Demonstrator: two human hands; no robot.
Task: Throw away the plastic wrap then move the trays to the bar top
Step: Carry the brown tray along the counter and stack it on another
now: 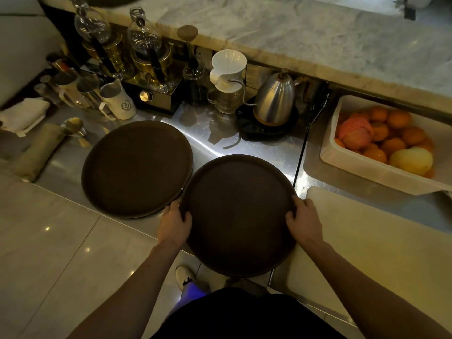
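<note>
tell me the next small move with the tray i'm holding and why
Probably lift it up and forward onto the marble bar top. Your left hand and right hand already grip opposite rims of the near brown tray, which overhangs the steel counter edge; no plastic wrap is visible on it. The second tray waits.

Café/coffee bar work area, behind the bar. Stainless steel table w/ brewing gear well beyond the left hand: two siphon coffee makers on a heater base, milk pitchers, ceramic pour-over dripper on a glass server, gooseneck kettle. Raised marble bar top behind the gear. Beyond the right hand: white bin of oranges. Two round brown serving trays on the table, tiled floor below.
</note>
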